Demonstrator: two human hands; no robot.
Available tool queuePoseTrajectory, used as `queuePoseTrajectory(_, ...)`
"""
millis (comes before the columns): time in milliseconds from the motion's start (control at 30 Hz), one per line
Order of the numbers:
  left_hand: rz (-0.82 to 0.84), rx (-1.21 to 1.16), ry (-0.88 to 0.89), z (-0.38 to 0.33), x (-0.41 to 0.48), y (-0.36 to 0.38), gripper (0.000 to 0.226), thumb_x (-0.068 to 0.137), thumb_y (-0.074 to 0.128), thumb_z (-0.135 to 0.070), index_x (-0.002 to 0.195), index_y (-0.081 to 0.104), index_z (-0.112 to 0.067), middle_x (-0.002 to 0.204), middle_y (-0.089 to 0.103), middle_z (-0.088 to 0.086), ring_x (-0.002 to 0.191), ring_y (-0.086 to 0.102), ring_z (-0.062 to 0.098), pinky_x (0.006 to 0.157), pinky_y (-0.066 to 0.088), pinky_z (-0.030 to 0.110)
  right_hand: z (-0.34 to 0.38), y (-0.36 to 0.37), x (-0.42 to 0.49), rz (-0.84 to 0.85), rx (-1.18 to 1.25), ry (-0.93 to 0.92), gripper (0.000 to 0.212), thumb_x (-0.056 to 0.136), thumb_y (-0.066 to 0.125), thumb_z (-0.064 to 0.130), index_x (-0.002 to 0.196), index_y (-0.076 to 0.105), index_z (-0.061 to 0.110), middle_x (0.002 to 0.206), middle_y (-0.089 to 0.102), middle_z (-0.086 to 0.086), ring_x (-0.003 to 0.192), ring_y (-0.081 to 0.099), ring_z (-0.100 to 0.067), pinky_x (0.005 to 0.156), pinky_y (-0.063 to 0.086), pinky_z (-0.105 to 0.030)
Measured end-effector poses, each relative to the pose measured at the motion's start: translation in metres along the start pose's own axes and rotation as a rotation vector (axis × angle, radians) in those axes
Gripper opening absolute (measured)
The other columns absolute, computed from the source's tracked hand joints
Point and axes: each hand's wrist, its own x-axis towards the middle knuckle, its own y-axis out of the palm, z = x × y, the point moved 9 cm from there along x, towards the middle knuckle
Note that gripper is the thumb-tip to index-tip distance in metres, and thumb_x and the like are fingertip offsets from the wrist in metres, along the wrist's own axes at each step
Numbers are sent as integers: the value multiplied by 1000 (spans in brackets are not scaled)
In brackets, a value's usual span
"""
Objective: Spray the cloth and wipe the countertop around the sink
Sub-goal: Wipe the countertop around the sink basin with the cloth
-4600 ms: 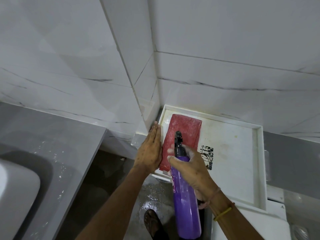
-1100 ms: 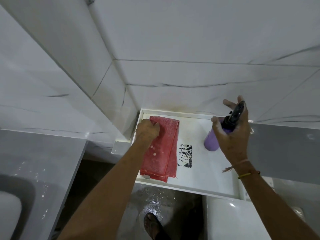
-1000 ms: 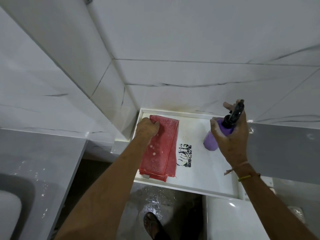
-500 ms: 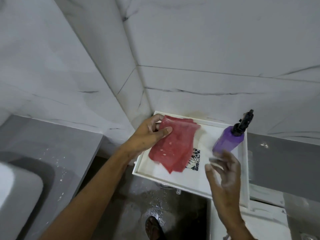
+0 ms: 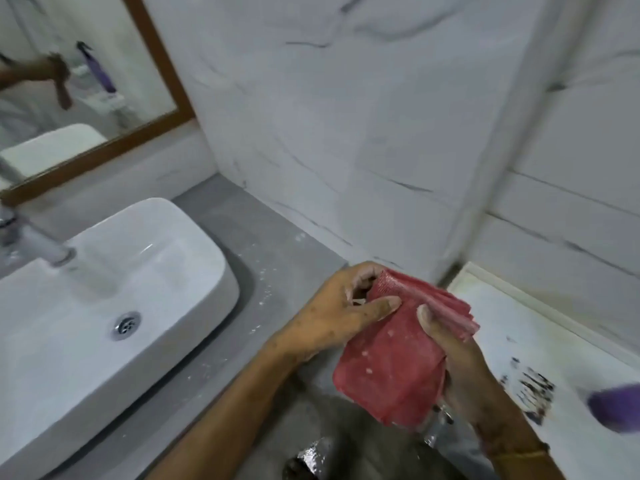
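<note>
A folded red cloth point(image 5: 391, 368) with small white flecks is held in the air between the countertop and the white shelf. My left hand point(image 5: 332, 313) grips its upper left corner. My right hand point(image 5: 460, 362) holds its right side, thumb on top. The purple spray bottle point(image 5: 614, 407) stands blurred on the white shelf point(image 5: 512, 327) at the right edge. A grey countertop point(image 5: 263, 244) with white specks surrounds the white basin point(image 5: 114, 282) on the left.
A chrome tap point(image 5: 34, 244) juts over the basin. A wood-framed mirror point(image 5: 86, 84) hangs above it. White marble-look tiled walls point(image 5: 346, 133) close in behind. A wet floor and a foot point(image 5: 304, 465) show below between counter and shelf.
The bottle was set down on the shelf and my right hand let go of it. My left hand lifted the cloth off the shelf; both hands now hold it. The view swung left to the sink.
</note>
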Motion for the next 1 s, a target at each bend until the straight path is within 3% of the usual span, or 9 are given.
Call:
queuePoseTrajectory(100,-170,157,-40,31,-15,-63,22,89,62,-27,110,61,-32,111,66,-8,104,63,8,90,53,22,-44,22,23,-83,5,99,31,88,60,28,116,64,16,114,70,-19,105,66,-37,87,54,-53)
queuePoseTrajectory(200,-459,142,-125,59,-41,-146,19,92,58,-19,110,61,-25,114,67,-3,96,64,2,81,48,5,-66,34,48,-234,-133,108,39,75,66,41,109,67,21,103,76,-8,93,72,-28,79,58,-46)
queuePoseTrajectory(400,-807,1,-249,99,-92,-253,23,97,45,-10,105,65,-18,98,73,4,94,68,20,85,53,32,-32,63,116,-282,-496,-32,47,76,58,57,106,67,22,100,74,-9,95,69,-30,87,55,-49)
queuePoseTrajectory(467,-890,-21,-279,109,-100,-277,28,97,42,-6,102,66,-21,94,74,0,92,68,19,81,53,32,-17,83,155,-276,-595,-123,31,86,55,51,101,67,26,97,73,-1,96,68,-27,80,56,-38)
queuePoseTrajectory(600,-1069,40,-300,125,-104,-318,29,97,44,-10,99,65,-28,93,73,-9,93,67,8,83,54,30,-27,155,260,-24,-854,-298,37,93,52,37,129,53,29,128,61,6,116,57,-10,98,46,-21)
queuePoseTrajectory(767,-1108,348,-351,139,-68,-333,30,93,52,-11,122,55,-19,123,61,-4,118,56,18,94,46,21,-164,184,370,358,-1636,-141,71,93,47,44,146,21,7,156,24,-17,141,26,-32,116,20,-49)
queuePoseTrajectory(833,-999,418,-449,156,-36,-331,53,94,51,-21,143,33,-12,150,37,7,140,33,23,117,24,29,-218,174,390,507,-1983,-112,77,91,37,56,150,9,14,161,6,-10,145,11,-34,115,11,-56)
queuePoseTrajectory(900,-891,436,-525,172,-11,-321,70,97,39,-37,151,1,-14,162,1,4,149,1,17,118,0,23,-234,168,405,526,-2098,-225,77,90,29,62,149,7,19,162,3,-7,144,10,-37,114,11,-57)
queuePoseTrajectory(1000,-920,402,-525,183,9,-314,71,99,32,-37,148,-17,-17,160,-17,-3,147,-13,9,118,-5,20,-238,177,431,552,-2107,-321,75,88,23,63,149,10,19,161,7,-8,143,14,-37,115,16,-55)
